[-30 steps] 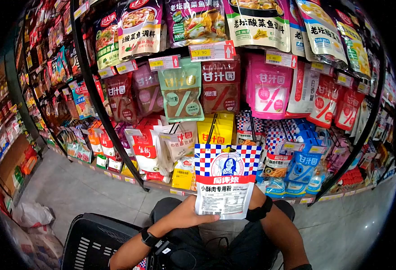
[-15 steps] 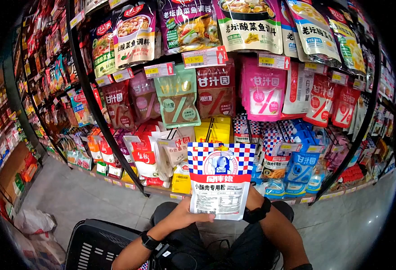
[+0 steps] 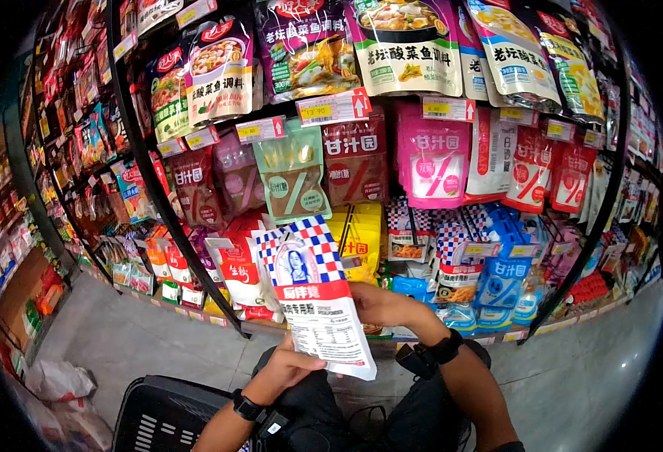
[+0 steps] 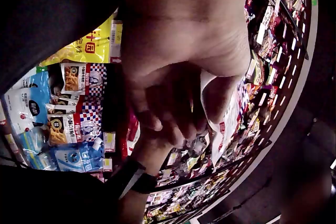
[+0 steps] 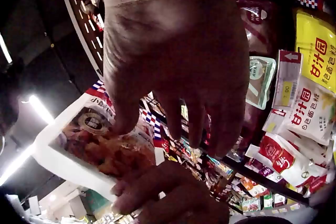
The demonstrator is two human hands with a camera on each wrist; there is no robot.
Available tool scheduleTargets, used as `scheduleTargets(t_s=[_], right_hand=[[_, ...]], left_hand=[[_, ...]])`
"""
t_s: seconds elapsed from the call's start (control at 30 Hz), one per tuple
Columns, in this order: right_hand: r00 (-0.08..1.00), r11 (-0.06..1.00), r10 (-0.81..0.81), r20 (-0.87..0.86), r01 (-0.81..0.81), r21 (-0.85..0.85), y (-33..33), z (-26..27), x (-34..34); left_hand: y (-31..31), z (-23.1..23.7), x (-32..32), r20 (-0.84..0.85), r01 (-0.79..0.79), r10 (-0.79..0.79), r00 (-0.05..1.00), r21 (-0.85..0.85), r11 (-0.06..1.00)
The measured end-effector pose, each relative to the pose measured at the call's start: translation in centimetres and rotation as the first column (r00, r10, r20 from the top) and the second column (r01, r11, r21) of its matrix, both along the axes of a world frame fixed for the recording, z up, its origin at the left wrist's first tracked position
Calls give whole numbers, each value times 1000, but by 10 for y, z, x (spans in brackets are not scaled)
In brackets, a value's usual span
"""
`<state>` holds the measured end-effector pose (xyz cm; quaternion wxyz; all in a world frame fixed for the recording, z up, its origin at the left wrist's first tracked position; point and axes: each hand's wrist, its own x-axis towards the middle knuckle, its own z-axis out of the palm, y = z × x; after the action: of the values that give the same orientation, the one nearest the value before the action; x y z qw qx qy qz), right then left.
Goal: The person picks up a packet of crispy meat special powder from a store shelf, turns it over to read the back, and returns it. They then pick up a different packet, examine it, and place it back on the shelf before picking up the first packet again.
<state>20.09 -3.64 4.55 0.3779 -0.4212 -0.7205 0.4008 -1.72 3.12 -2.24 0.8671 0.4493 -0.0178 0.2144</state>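
A stand-up pouch of frying powder mix (image 3: pixel 320 316), with a blue, red and white checked top, is held tilted left over the lap. My left hand (image 3: pixel 290 369) grips its lower left edge, thumb across the printed front; the left wrist view shows this thumb against the pouch's white side. My right hand (image 3: pixel 391 307) is at the pouch's right edge, partly behind it in the head view. In the right wrist view, the right thumb overlaps the food picture on the pouch's other face. The right fingers (image 5: pixel 194 119) reach out loosely past the edge, not curled round it.
Shelves of hanging pouches face me, with pink sugar pouches (image 3: pixel 433 158), yellow bags (image 3: pixel 365 233) and similar checked pouches (image 3: pixel 459 256) low down. Dark rack posts (image 3: pixel 173 181) slant down either side. A black basket (image 3: pixel 150 399) stands at lower left, near white sacks (image 3: pixel 59 380).
The pouch has swung left and tilted, no longer facing me squarely. The right hand, earlier mostly hidden behind it, now shows at its right edge. The left hand keeps its grip.
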Motion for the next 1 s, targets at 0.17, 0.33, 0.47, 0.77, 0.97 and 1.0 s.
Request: scheduleTargets(t_s=[0.17,0.33,0.47,0.77,0.97,1.0], right_hand=[[980,976,196,-33,-198,-90,-8,16,-10],[945,950,312,-95,-308,55,2,-1,-9],[905,939,338,-259,-344,24,2,-1,-16],[878,885,420,-229,-452,-112,7,-7,-19],[931,951,284,-229,-304,-56,-1,3,-24],[902,956,290,-318,-287,58,-2,-2,-29]], left_hand=[[-2,-7,-2,-77,-91,92,993,18,996],[-5,-14,5,-49,-58,60,997,43,997],[-4,-4,3,-37,80,-79,996,52,995],[4,-20,-2,-3,53,-53,999,-34,998],[4,-13,-8,29,43,-40,999,-91,995],[3,-12,-7,19,46,-45,999,-92,995]])
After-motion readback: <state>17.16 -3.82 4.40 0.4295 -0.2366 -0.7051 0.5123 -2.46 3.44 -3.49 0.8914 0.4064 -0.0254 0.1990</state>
